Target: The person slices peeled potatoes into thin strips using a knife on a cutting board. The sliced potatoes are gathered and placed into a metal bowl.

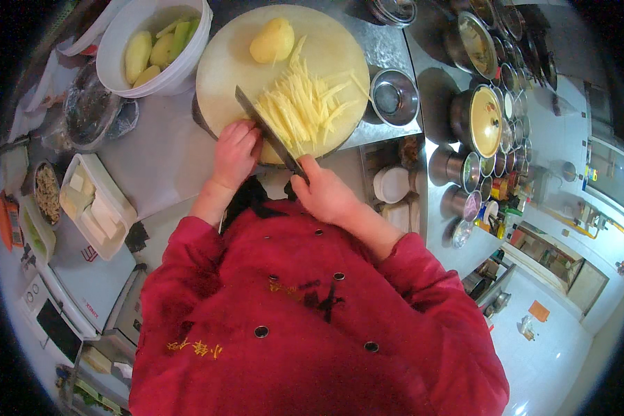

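My right hand (325, 190) grips the handle of a kitchen cleaver (270, 132), its dark blade slanting up and left over a round cutting board (218, 67). My left hand (236, 151) rests at the board's near edge with bent fingers against the blade's left side; whatever lies beneath them is hidden. Right of the blade spreads a heap of thin-cut potato strips (304, 104), a few trailing toward the board's right rim. One whole peeled potato (272, 40) sits at the far side of the board.
A white bucket (187, 78) of water with peeled potatoes stands at far left. Beside the board's right edge is a steel bowl (394, 98). A white tray (119, 218) of pale blocks lies left. Several pots, including a lidded pot (483, 122), line the right counter.
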Demonstrator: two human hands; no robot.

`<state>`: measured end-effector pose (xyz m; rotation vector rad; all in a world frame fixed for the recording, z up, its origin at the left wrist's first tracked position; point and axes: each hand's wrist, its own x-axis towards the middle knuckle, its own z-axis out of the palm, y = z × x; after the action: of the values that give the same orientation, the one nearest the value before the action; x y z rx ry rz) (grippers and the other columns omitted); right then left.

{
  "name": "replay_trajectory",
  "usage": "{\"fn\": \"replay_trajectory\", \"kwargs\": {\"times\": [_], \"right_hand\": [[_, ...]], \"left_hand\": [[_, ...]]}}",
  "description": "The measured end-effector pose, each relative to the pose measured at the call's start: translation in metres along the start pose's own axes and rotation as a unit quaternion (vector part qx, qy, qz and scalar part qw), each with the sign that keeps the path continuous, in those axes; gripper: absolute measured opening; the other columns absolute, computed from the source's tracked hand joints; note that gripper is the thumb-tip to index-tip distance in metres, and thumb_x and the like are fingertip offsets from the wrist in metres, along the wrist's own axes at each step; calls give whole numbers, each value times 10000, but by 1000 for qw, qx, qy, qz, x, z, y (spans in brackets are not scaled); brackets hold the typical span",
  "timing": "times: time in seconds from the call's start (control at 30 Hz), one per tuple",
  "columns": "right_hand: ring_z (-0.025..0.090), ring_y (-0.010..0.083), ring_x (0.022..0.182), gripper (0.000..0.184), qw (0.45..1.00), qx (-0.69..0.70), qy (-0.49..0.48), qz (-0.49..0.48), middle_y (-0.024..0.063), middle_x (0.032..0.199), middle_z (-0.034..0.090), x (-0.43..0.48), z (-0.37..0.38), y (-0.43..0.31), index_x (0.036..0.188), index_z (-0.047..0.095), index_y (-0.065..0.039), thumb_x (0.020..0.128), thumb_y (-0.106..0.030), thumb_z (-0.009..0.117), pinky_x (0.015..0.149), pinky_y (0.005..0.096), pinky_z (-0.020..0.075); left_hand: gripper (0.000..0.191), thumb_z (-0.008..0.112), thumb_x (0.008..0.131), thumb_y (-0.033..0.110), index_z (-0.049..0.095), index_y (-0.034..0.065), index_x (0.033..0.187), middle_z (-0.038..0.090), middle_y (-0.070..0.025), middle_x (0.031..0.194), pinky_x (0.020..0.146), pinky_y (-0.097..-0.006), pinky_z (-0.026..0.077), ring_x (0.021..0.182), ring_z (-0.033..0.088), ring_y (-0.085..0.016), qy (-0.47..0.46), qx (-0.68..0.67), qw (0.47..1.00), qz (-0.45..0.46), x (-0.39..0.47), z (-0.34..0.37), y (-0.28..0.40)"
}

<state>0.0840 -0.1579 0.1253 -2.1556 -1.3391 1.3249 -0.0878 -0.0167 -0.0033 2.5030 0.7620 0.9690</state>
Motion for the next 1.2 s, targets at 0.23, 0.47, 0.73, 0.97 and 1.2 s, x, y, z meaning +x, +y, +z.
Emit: {"fn": "replay_trajectory", "kwargs": {"times": [0.23,0.47,0.73,0.97,1.2], "right_hand": [[620,575,935,281,1000,4,-10,-18,365,925,663,2,-3,4,1182,477,-15,1039,-248,543,793,618,479],[606,568,1023,334,999,27,-29,8,378,986,653,2,-1,9,1186,491,5,1046,-295,539,848,590,485],[658,374,641,384,996,8,24,-82,206,877,693,-3,-54,10,1348,528,-45,994,-177,596,619,472,539],[737,316,743,380,880,-390,156,-220,94,844,683,-10,-90,-1,1237,582,-121,862,-122,649,593,451,572],[730,249,764,443,857,-421,186,-232,39,830,665,-45,-120,58,1285,638,-183,845,-152,674,593,410,569]], "left_hand": [[222,781,765,16,692,48,966,684,-105,1025,869,-409,560,997,669,-318,10,-6,1000,2,2,-3,2],[200,782,781,26,693,43,959,686,-104,1028,887,-416,561,997,668,-327,5,5,1000,-17,6,-7,8],[295,739,833,28,672,15,1120,669,-151,1203,1004,-465,523,1166,623,-352,43,-74,985,-151,18,-34,5],[845,707,928,455,366,150,1638,384,-106,1681,1296,-528,210,1563,325,-339,-232,-44,965,118,96,-47,89],[932,735,898,452,294,164,1666,312,-62,1722,1313,-570,135,1611,210,-318,-303,0,950,70,95,-7,63]]}}
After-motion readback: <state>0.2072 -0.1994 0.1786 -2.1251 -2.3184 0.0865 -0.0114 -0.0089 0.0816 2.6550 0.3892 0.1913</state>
